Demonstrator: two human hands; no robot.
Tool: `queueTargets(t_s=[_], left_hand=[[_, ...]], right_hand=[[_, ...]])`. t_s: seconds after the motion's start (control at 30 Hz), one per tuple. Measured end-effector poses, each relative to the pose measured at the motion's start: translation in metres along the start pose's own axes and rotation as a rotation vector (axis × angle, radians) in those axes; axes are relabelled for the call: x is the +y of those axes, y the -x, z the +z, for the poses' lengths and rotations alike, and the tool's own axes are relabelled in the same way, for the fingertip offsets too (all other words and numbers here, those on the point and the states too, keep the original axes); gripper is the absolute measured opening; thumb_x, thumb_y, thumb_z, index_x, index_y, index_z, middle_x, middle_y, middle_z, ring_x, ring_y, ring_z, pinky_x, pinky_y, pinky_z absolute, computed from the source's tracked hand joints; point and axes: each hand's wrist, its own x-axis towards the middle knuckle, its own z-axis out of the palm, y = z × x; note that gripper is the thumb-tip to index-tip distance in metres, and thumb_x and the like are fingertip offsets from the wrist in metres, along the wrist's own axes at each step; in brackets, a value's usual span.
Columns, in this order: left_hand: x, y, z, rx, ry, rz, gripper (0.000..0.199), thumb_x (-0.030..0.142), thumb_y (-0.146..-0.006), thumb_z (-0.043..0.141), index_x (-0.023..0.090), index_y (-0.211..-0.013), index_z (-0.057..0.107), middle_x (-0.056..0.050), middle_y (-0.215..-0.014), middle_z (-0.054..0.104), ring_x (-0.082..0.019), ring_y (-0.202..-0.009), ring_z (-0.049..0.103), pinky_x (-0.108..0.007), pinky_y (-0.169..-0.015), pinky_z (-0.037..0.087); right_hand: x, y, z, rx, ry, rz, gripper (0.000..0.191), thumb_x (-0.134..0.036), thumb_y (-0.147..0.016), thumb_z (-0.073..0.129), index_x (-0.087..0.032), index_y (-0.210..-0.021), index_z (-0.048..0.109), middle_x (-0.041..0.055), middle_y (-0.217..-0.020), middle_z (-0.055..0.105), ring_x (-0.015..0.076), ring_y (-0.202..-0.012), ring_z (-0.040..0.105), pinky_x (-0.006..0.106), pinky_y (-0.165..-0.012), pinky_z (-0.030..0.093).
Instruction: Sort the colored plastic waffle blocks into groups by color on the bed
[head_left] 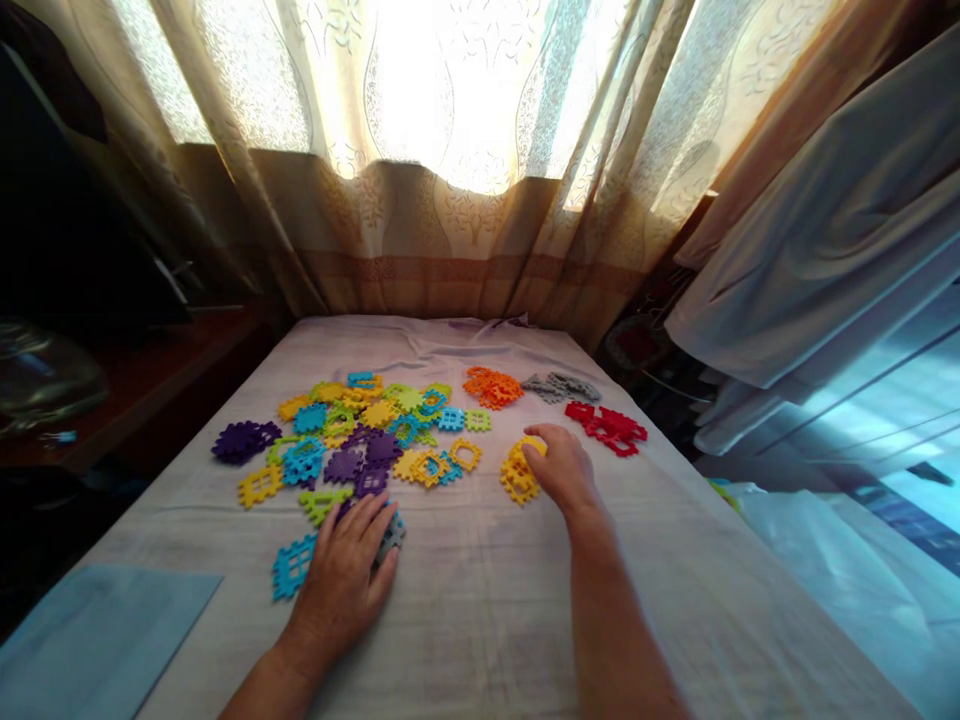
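Flat plastic interlocking tiles with notched edges lie sorted partly by colour on a bed-like surface [480,600] under a pale sheet. My left hand [346,565] rests palm down with fingers stretched, covering part of a grey tile [391,538] and a purple one. Close to its left is a blue window tile [293,566]; a green tile [324,505] lies just beyond its fingertips. My right hand [561,468] is at a small pile of yellow tiles [519,478], its thumb and fingers closed about a yellow tile at the top. Part of that tile is hidden.
A mixed heap of tiles [379,412] spreads across the left. Dark purple tiles [244,441] lie at its edge. Orange [492,388], grey [561,387] and red tiles [607,428] form separate groups at the back right. A light blue sheet [97,640] lies front left; curtains [450,230] hang behind.
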Motion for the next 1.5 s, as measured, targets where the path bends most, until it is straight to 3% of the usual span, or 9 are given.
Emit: queueTargets(t_s=[0.2,0.37,0.5,0.63,0.87,1.0,1.17,1.33,1.5], left_hand=[[-0.012,0.003,0.004,0.053,-0.045,-0.042,0.038,0.024,-0.089,0.043,0.023,-0.124,0.057,-0.008,-0.131,0.062,-0.024,-0.122,0.055,-0.049,-0.114,0.026],[-0.014,0.003,0.008,0.068,-0.021,-0.049,0.037,0.025,-0.09,0.044,0.024,-0.124,0.058,-0.008,-0.13,0.063,-0.023,-0.12,0.057,-0.049,-0.114,0.027],[-0.014,0.003,0.007,0.058,0.0,-0.051,0.036,0.029,-0.091,0.047,0.024,-0.125,0.058,-0.008,-0.13,0.063,-0.024,-0.12,0.057,-0.049,-0.113,0.029],[-0.011,0.003,0.005,0.05,0.022,-0.064,0.035,0.03,-0.091,0.048,0.024,-0.125,0.058,-0.008,-0.13,0.063,-0.024,-0.122,0.055,-0.05,-0.112,0.03],[-0.007,0.002,0.006,0.076,0.003,-0.075,0.034,0.025,-0.091,0.046,0.023,-0.124,0.058,-0.008,-0.129,0.063,-0.023,-0.121,0.055,-0.049,-0.112,0.031],[-0.007,0.002,0.006,0.079,0.006,-0.081,0.035,0.023,-0.091,0.046,0.023,-0.124,0.058,-0.008,-0.131,0.062,-0.023,-0.123,0.054,-0.049,-0.112,0.031],[-0.006,0.001,0.004,0.073,-0.008,-0.082,0.035,0.02,-0.091,0.044,0.023,-0.123,0.058,-0.008,-0.132,0.062,-0.023,-0.124,0.054,-0.05,-0.111,0.032],[-0.006,0.001,0.004,0.065,-0.007,-0.086,0.033,0.02,-0.092,0.044,0.026,-0.12,0.06,-0.007,-0.131,0.062,-0.023,-0.124,0.054,-0.05,-0.109,0.034],[-0.008,0.002,0.005,0.068,0.02,-0.088,0.032,0.022,-0.091,0.045,0.026,-0.118,0.062,-0.006,-0.129,0.063,-0.024,-0.122,0.055,-0.051,-0.11,0.033]], right_hand=[[-0.047,0.017,0.027,-0.149,0.027,-0.203,0.029,-0.026,-0.087,0.056,-0.024,-0.113,0.069,0.01,-0.131,0.059,0.026,-0.125,0.048,0.041,-0.102,0.037],[-0.062,0.027,0.049,-0.184,0.078,-0.274,0.023,-0.026,-0.09,0.053,-0.025,-0.103,0.072,0.0091,-0.132,0.058,0.0294,-0.134,0.037,0.048,-0.105,0.029],[-0.057,0.022,0.04,-0.1,0.027,-0.284,0.019,-0.024,-0.089,0.054,-0.022,-0.098,0.071,0.0084,-0.131,0.06,0.0284,-0.133,0.038,0.047,-0.106,0.028],[-0.035,0.011,0.017,0.028,0.032,-0.158,0.018,-0.025,-0.088,0.056,-0.022,-0.096,0.071,0.0085,-0.131,0.06,0.0292,-0.132,0.039,0.048,-0.104,0.031],[0.0,-0.001,-0.01,-0.008,0.124,0.041,0.023,-0.028,-0.086,0.057,-0.02,-0.103,0.072,0.0129,-0.126,0.062,0.0322,-0.126,0.045,0.049,-0.095,0.039],[-0.03,0.008,0.005,0.02,0.024,-0.142,0.025,-0.026,-0.088,0.056,-0.022,-0.108,0.07,0.0099,-0.126,0.062,0.0275,-0.124,0.048,0.044,-0.098,0.038],[-0.074,0.032,0.041,-0.131,-0.042,-0.421,0.028,-0.036,-0.086,0.062,-0.023,-0.11,0.067,0.0081,-0.122,0.064,0.0248,-0.12,0.051,0.04,-0.099,0.037],[-0.083,0.045,0.057,-0.168,-0.006,-0.453,0.028,-0.037,-0.085,0.063,-0.022,-0.109,0.065,0.0085,-0.116,0.066,0.0248,-0.114,0.053,0.04,-0.095,0.038],[-0.08,0.04,0.05,-0.142,-0.025,-0.433,0.023,-0.034,-0.085,0.062,-0.022,-0.105,0.065,0.0071,-0.109,0.068,0.0231,-0.109,0.056,0.037,-0.093,0.038]])
